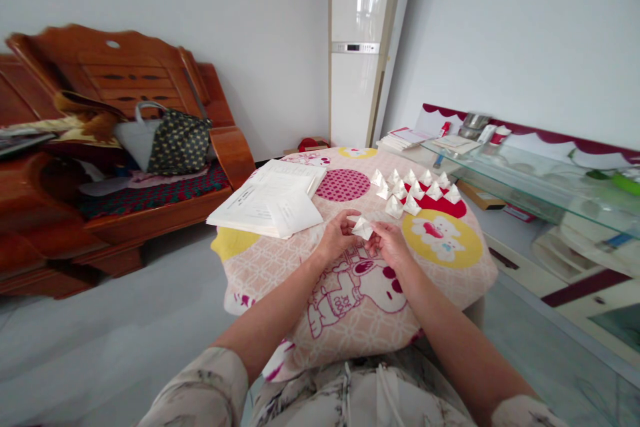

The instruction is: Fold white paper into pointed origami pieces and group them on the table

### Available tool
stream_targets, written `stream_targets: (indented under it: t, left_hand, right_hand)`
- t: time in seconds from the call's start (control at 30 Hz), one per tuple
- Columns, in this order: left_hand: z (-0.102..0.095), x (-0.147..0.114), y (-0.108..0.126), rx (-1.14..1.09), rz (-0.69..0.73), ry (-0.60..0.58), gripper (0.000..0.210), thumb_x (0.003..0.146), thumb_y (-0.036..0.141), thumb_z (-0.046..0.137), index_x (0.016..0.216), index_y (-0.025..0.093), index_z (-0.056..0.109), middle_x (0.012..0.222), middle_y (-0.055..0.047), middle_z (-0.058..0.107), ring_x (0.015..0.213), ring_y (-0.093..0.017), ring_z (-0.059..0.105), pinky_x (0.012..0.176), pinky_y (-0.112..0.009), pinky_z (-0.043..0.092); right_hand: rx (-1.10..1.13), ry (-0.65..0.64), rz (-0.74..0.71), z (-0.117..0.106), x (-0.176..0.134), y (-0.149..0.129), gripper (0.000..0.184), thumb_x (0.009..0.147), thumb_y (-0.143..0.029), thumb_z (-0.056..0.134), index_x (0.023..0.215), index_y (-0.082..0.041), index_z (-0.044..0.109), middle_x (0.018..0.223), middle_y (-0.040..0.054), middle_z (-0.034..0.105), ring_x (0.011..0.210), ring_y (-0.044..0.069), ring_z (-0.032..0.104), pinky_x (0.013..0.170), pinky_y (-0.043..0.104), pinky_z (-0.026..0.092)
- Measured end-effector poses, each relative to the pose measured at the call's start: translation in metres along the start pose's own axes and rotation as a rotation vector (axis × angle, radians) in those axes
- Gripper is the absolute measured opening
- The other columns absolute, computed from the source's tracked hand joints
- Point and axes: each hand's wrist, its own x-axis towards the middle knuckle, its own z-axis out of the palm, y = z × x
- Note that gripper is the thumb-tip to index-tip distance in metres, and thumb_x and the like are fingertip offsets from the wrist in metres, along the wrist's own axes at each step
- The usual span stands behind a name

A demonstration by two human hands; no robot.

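Note:
Between my two hands, just above the table's near half, is a small piece of folded white paper point(363, 228) with creases across it. My left hand point(339, 235) pinches its left side with thumb and fingers. From the right, my right hand point(390, 241) grips the opposite edge, its fingers curled. Beyond my right hand stand several pointed folded-paper shapes point(411, 205), grouped close together in rows. To the left lies a stack of printed paper sheets point(250, 203), with a smaller loose sheet point(295, 213) on top at its near corner.
A pink patterned cloth point(295, 280) covers the table. On the right runs a glass-topped cabinet point(530, 177) with papers and containers. A wooden bench point(135, 207) at the left bears a starred bag point(180, 140). A tall white air conditioner point(355, 93) stands in the corner.

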Motion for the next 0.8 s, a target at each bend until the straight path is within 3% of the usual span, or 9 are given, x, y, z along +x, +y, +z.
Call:
stream_targets:
  t: [0.1,0.27,0.4,0.5,0.63,0.8]
  left_hand:
    - [0.0009,-0.0008,-0.0007,0.030,0.020,0.022,0.069,0.061,0.014,0.082,0.121,0.018,0.049,0.088,-0.001,0.071,0.069,-0.015,0.068,0.065,-0.025,0.051]
    - [0.0016,-0.0014,-0.0007,0.086,0.046,0.043,0.045,0.062,0.014,0.079,0.100,0.017,0.055,0.085,0.001,0.066,0.066,-0.012,0.065,0.061,-0.022,0.048]
    - [-0.0007,0.0005,-0.0034,0.071,0.025,0.043,0.049,0.059,0.016,0.083,0.103,0.014,0.060,0.087,-0.002,0.068,0.071,-0.013,0.065,0.067,-0.024,0.050]
    - [-0.0018,0.0011,-0.0039,0.023,0.002,0.014,0.050,0.062,0.023,0.086,0.104,0.011,0.063,0.091,-0.006,0.070,0.077,-0.015,0.066,0.073,-0.027,0.052]
    - [-0.0011,0.0007,-0.0026,-0.002,-0.045,0.002,0.040,0.077,0.042,0.077,0.099,0.010,0.068,0.086,-0.008,0.071,0.076,-0.015,0.066,0.075,-0.029,0.053]
    - [-0.0031,0.0016,-0.0039,0.070,-0.018,0.087,0.037,0.069,0.035,0.081,0.093,0.010,0.071,0.082,-0.007,0.073,0.069,-0.014,0.065,0.068,-0.027,0.051]
  right_hand:
    - [0.015,0.004,0.007,-0.0001,0.0003,0.0001,0.034,0.069,-0.050,0.076,0.065,-0.018,0.065,0.048,0.0020,0.064,0.034,0.013,0.053,0.033,0.023,0.041]
    - [0.003,0.023,0.009,-0.0008,0.0001,0.0009,0.035,0.069,-0.050,0.075,0.063,-0.018,0.064,0.047,0.0024,0.064,0.034,0.014,0.054,0.033,0.023,0.041]
    - [0.007,0.014,-0.004,-0.0010,-0.0005,0.0014,0.033,0.071,-0.049,0.075,0.067,-0.017,0.066,0.049,0.0022,0.064,0.036,0.013,0.055,0.034,0.022,0.041]
    - [0.007,0.007,-0.013,-0.0001,-0.0016,0.0000,0.033,0.070,-0.048,0.075,0.068,-0.017,0.066,0.051,0.0019,0.065,0.037,0.013,0.054,0.034,0.022,0.042]
    - [-0.038,0.015,0.007,0.0011,-0.0032,-0.0021,0.032,0.069,-0.047,0.076,0.066,-0.016,0.066,0.054,0.0024,0.066,0.038,0.012,0.054,0.035,0.023,0.042]
    - [-0.168,0.037,-0.028,-0.0008,-0.0011,0.0029,0.031,0.074,-0.049,0.070,0.069,-0.019,0.065,0.056,0.0024,0.065,0.042,0.015,0.056,0.036,0.025,0.041]
